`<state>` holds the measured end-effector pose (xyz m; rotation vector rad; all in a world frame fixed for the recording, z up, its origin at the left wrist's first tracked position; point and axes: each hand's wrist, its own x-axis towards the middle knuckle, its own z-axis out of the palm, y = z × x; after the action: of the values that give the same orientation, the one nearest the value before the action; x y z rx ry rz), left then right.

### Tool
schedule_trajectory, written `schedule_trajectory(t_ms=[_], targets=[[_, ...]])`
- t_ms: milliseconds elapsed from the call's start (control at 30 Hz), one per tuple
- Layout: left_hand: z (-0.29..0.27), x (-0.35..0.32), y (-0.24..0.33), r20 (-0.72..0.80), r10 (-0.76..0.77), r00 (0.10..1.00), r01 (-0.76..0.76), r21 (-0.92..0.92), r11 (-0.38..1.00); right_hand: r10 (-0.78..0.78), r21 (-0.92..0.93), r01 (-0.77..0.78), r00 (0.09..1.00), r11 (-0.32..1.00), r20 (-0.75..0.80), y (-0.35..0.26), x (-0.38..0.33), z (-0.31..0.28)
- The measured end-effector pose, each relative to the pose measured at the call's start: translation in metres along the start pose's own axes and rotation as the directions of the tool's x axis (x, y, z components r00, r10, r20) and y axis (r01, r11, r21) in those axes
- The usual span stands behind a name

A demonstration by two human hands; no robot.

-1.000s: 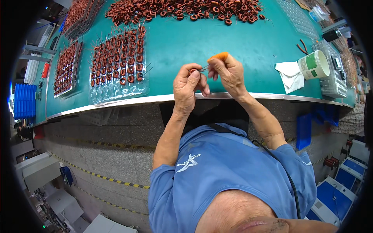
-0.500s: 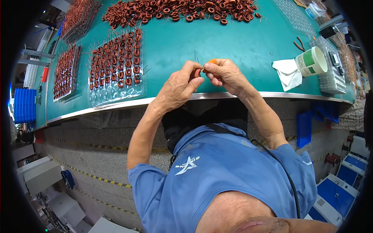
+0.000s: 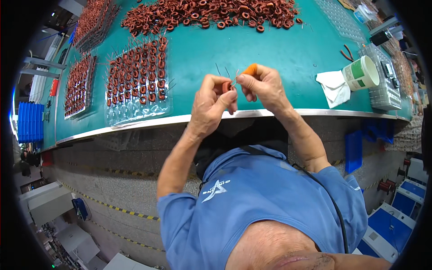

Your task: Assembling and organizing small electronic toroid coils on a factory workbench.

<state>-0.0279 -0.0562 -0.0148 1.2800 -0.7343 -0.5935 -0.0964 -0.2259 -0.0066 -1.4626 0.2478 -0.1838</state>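
A red-brown wire-wound ring coil [image 3: 226, 87] with thin leads sticking up is pinched between the thumb and fingers of my left hand [image 3: 208, 104], above the table's front edge. Close against its right side, my right hand [image 3: 266, 89] is closed with thumb and index finger on one of the coil's copper leads. An orange finger cover [image 3: 251, 69] wraps my right index finger. To the left, a clear plastic tray [image 3: 118, 116] holds rows of similar coils, with bare pockets along its near edge.
Loose coils [image 3: 211, 13] are heaped along the table's [image 3: 193, 49] far side. Another filled tray [image 3: 77, 87] and a stack of trays [image 3: 92, 27] stand left. On the right are a white cloth [image 3: 334, 87], a tipped white-green tub [image 3: 362, 73], pliers [image 3: 346, 55] and clear trays [image 3: 384, 94].
My left hand has turned more upright, showing more of the coil. My right hand has shifted slightly, its orange-covered finger now raised more into view. The coil stays in my left hand.
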Motion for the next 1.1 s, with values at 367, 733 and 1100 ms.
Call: schedule_trajectory(t_ms=[367,733,1100], targets=[[0.016,-0.024,-0.019,-0.176,-0.07,0.982,0.025,-0.248,0.968,-0.039,0.129,0.019,0.987,0.991,0.156,0.019,0.011,0.013],[-0.017,-0.05,-0.025,-0.389,-0.066,0.919,0.0,-0.166,0.986,-0.229,-0.078,0.24,0.965,0.968,0.131,0.032,0.048,0.012],[-0.194,-0.089,-0.008,-0.571,0.521,0.634,0.143,0.749,0.647,-0.622,-0.904,0.425,0.722,0.054,0.303,0.059,0.176,-0.114]])
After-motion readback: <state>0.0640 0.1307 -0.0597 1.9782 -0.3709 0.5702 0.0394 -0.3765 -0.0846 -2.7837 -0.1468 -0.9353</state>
